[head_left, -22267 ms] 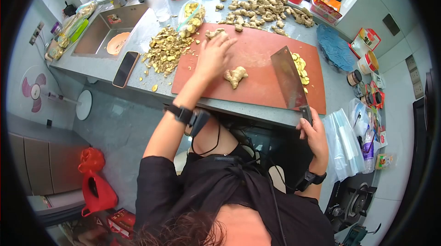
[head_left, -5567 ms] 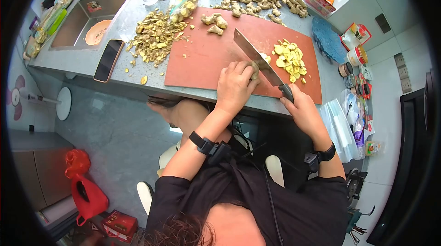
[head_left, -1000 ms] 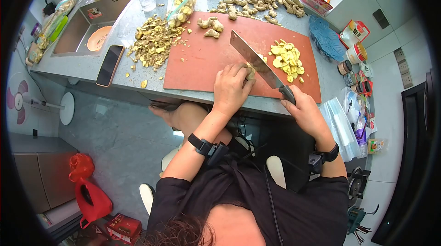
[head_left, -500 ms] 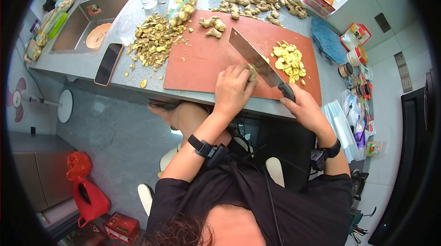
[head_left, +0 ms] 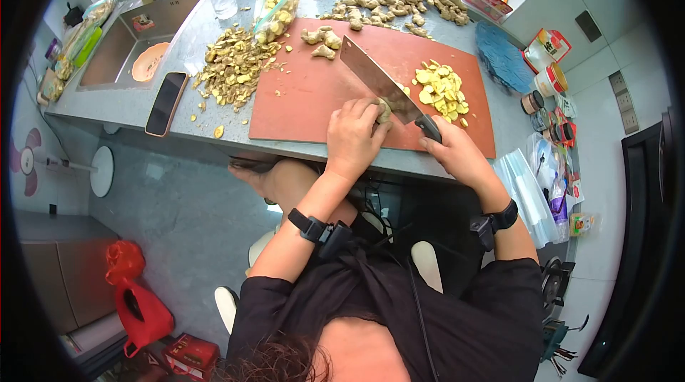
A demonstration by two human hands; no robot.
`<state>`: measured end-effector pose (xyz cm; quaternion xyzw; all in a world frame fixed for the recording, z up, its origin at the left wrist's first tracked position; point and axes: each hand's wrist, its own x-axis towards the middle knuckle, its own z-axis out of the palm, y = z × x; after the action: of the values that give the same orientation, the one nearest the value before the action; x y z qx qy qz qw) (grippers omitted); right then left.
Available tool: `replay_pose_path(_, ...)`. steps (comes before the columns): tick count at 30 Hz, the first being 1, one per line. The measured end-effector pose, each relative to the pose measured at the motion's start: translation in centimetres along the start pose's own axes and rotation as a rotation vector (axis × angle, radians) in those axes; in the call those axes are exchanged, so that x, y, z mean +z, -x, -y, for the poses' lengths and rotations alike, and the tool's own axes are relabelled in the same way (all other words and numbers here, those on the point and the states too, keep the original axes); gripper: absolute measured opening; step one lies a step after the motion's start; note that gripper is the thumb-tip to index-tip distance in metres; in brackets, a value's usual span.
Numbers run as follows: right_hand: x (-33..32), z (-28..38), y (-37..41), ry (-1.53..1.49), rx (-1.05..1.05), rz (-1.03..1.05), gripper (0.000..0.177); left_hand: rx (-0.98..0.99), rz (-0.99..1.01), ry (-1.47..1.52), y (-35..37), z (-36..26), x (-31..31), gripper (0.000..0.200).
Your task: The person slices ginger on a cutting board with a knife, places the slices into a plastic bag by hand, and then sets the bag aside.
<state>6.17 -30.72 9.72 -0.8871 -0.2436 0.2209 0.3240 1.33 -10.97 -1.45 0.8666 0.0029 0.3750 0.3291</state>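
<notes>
Cleaver point(head_left: 381, 82) across left hand's point(head_left: 352, 132) rightward path

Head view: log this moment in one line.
left hand: holding ginger piece | right hand: gripping cleaver by handle | ginger slices: piled on cutting board, right of cleaver

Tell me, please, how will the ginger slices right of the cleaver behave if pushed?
The ginger slices would probably scatter, as they lie loosely overlapping. They look thin and flat, so sliding seems likelier than rolling. Pushed far right, some might leave the cutting board, whose edge is near.
</notes>
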Motion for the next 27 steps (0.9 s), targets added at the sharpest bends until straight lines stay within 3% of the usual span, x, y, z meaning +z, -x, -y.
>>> replay_pose_path(6, -0.6, 0.0, 2.3, 0.122, -0.068, -0.034, 0.022, -0.009, 0.012, -0.016, -0.1, -0.1, -0.2, 0.027)
replay_pose_path(8, -1.0, 0.3, 3.1, 0.145, 0.038, -0.005, 0.022, 0.003, 0.011, -0.021, -0.1, 0.0, -0.1, 0.027)
replay_pose_path(15, -0.7, -0.4, 2.5, 0.063, 0.064, 0.003, 0.021, 0.001, 0.013, -0.01, -0.1, 0.0, 0.0, 0.027)
replay_pose_path(21, 1.2, -1.0, -0.4, 0.069, -0.1, -0.058, 0.02, 0.006, 0.014, -0.023, 0.0, 0.1, -0.1, 0.027)
replay_pose_path(27, 0.7, -0.9, 1.5, 0.284, -0.066, -0.068, 0.022, -0.004, 0.01, -0.013, 0.0, 0.1, 0.0, 0.028)
